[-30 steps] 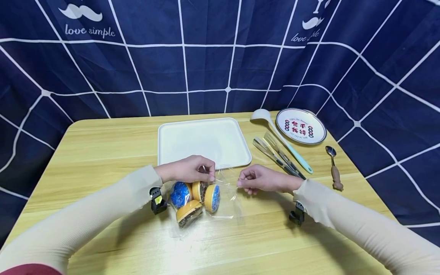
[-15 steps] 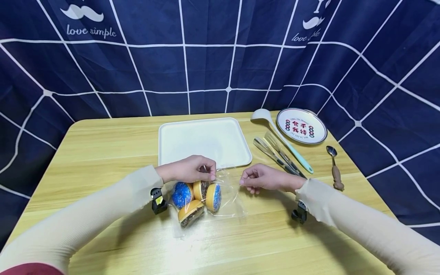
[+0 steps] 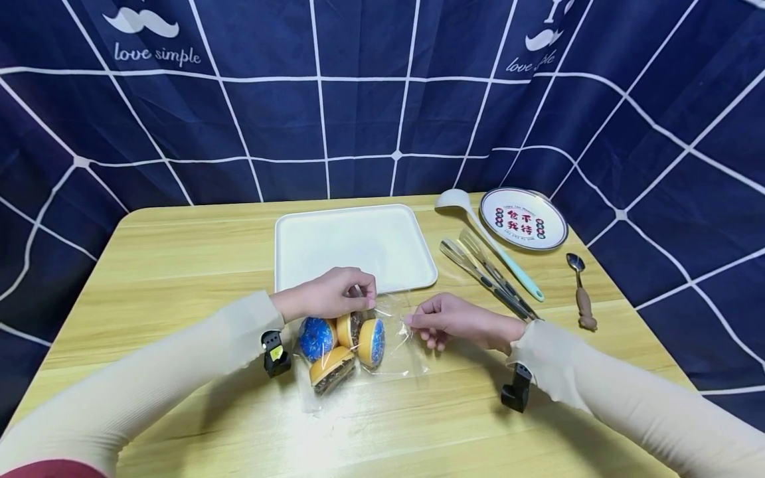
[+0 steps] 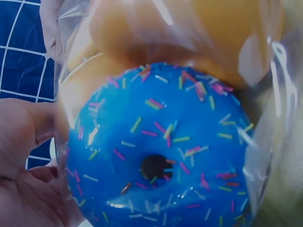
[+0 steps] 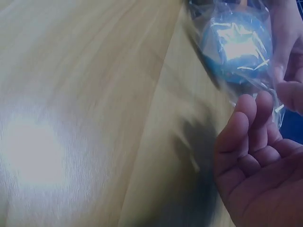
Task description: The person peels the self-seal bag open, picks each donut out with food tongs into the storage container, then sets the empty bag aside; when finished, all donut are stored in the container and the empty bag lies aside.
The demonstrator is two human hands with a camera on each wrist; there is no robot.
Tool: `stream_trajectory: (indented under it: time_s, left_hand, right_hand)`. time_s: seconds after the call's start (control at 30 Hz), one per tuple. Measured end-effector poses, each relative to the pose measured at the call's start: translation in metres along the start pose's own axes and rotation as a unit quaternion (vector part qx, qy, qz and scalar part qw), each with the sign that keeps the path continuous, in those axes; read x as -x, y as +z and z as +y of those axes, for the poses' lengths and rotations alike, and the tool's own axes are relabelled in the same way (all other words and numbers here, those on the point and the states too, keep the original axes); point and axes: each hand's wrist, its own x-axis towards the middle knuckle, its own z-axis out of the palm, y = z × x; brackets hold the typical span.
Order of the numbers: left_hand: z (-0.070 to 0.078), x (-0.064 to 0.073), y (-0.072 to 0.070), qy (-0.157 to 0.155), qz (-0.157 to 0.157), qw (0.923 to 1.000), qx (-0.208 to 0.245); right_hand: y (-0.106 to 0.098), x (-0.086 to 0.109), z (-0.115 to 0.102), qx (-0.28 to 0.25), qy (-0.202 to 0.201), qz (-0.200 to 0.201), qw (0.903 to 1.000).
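A clear plastic bag [image 3: 394, 362] lies on the table with several doughnuts inside, some with blue icing and sprinkles, others with chocolate icing. One blue-iced doughnut [image 4: 156, 118] fills much of the left wrist view behind the film. My left hand [image 3: 335, 292] pinches the bag's upper edge between thumb and fingertips, above the doughnuts. On the bag's right side, my right hand [image 3: 460, 322] has thumb and forefinger together at the film's edge, its other fingers loosely bent. The right wrist view shows those bent fingers [image 5: 246, 118] close to the bag.
Behind the bag lies a white tray [image 3: 352, 242]. To the right are tongs [image 3: 484, 272], a ladle [image 3: 508, 262] with a pale green handle, a printed plate [image 3: 522, 219] and a spoon [image 3: 580, 289]. A dark blue curtain [image 3: 358, 119] hangs behind the wooden table [image 3: 179, 265].
My right hand drew slightly right, then came back left to the bag's edge, with its fingers turned lower. The left hand stays nearly still on the bag.
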Motion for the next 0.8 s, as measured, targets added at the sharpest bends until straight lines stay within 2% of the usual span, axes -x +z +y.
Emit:
stream_trajectory:
  time_s: [0.23,0.43,0.7,0.8]
  left_hand:
    - [-0.002,0.002,0.004,0.014,0.012,0.9998,-0.004]
    - [-0.003,0.002,0.005,0.022,0.016,0.9996,-0.006]
    - [-0.006,0.003,0.004,0.024,0.014,0.9996,-0.003]
    - [-0.006,0.004,0.004,0.025,0.016,0.9996,-0.004]
  right_hand:
    - [0.001,0.001,0.0,0.015,-0.03,0.003,0.9994]
    - [-0.004,0.004,0.002,0.031,-0.04,-0.013,0.9986]
    - [-0.018,0.006,0.014,0.053,-0.033,-0.025,0.9977]
    - [-0.022,0.006,0.018,0.046,-0.023,-0.031,0.9982]
